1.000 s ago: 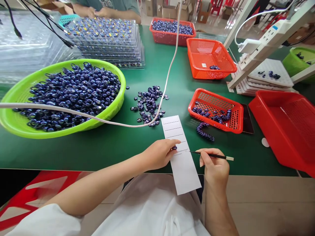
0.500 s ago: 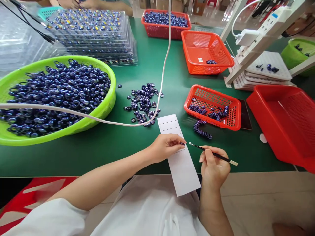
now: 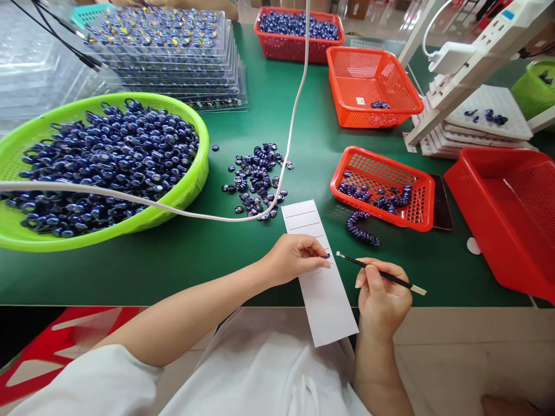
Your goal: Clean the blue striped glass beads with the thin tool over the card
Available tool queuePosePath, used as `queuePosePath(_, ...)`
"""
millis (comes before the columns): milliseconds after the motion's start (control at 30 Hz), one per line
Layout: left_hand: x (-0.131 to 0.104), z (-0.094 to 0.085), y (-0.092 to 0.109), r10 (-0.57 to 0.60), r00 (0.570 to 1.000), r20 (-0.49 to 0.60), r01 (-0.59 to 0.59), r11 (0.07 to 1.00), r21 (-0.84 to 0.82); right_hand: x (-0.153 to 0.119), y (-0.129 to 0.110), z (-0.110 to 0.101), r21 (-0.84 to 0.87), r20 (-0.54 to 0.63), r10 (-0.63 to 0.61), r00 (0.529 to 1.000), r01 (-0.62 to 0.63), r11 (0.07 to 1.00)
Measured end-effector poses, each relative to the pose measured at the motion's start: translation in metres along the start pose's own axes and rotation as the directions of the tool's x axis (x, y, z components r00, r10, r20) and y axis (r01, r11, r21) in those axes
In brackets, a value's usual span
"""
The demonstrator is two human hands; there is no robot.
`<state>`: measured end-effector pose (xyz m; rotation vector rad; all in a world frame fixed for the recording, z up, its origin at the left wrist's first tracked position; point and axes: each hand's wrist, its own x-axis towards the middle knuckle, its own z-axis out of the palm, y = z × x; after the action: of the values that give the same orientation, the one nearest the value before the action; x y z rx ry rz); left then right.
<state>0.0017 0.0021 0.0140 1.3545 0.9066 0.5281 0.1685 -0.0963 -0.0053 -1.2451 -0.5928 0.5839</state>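
Between thumb and fingertips, my left hand [image 3: 299,259] pinches a small shiny dark-blue piece [image 3: 326,256] above a lined white paper strip [image 3: 323,303]. My right hand [image 3: 384,294], fingers closed, grips slim black tweezers [image 3: 385,274] with a pale back end. At the tweezers' tip is a tiny white square [image 3: 339,254], a short gap to the right of the blue piece. Farther back on the green table lies a loose pile of similar dark-blue pieces [image 3: 260,173]. A curved row of pieces [image 3: 362,230] lies past my right hand.
A green basket [image 3: 203,167] heaped with dark-blue looped parts stands left. Red baskets [image 3: 427,222] [image 3: 333,86] and a red bin [image 3: 477,231] are right. A white cable [image 3: 291,133] crosses the table. Stacked clear trays [image 3: 243,95] stand behind; a power strip [image 3: 485,43] is upper right.
The whole view has shifted slightly, so things on the table appear a little farther right. Both hands keep nearly the same pose, with the same things held.
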Motion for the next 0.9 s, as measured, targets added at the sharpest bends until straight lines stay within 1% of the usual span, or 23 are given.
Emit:
queuePosePath(100,0.0,-0.001,-0.001,0.068,0.997,-0.031,-0.067,0.998,0.019,0.0,-0.001,0.001,0.009,0.005,-0.001,1.0,0.001,1.0)
queuePosePath(167,0.0,-0.001,-0.001,0.112,0.993,-0.034,-0.111,0.993,0.03,0.0,-0.001,0.001,0.012,0.006,0.0,1.0,0.0,1.0)
queuePosePath(267,0.0,-0.001,-0.002,0.133,0.991,-0.015,-0.131,0.989,0.073,0.0,-0.001,0.0,-0.001,0.0,0.003,1.0,-0.003,1.0)
queuePosePath(367,-0.001,-0.001,-0.005,0.144,0.989,-0.02,-0.139,0.976,0.167,-0.001,0.0,-0.001,-0.029,0.004,0.001,1.0,-0.001,1.0)
queuePosePath(433,-0.002,-0.001,-0.007,0.176,0.984,-0.031,-0.163,0.954,0.253,-0.002,0.001,-0.001,-0.049,0.018,-0.012,1.0,0.012,0.999)
queuePosePath(533,-0.001,-0.001,-0.009,0.247,0.969,-0.006,-0.223,0.885,0.409,-0.003,0.001,0.0,-0.081,0.04,-0.036,0.999,0.04,0.996)
queuePosePath(600,0.0,-0.001,-0.011,0.283,0.959,0.025,-0.261,0.84,0.476,-0.004,0.001,0.001,-0.096,0.046,-0.05,0.998,0.054,0.994)
queuePosePath(667,0.002,-0.002,-0.012,0.297,0.954,0.04,-0.278,0.828,0.488,-0.004,0.001,0.001,-0.094,0.051,-0.058,0.997,0.062,0.994)
queuePosePath(767,0.004,-0.003,-0.015,0.286,0.957,0.05,-0.275,0.835,0.476,-0.004,0.001,0.0,-0.075,0.074,-0.061,0.995,0.066,0.995)
queuePosePath(900,0.006,-0.003,-0.015,0.283,0.955,0.083,-0.285,0.813,0.508,-0.002,0.002,-0.004,-0.047,0.107,-0.036,0.994,0.042,0.998)
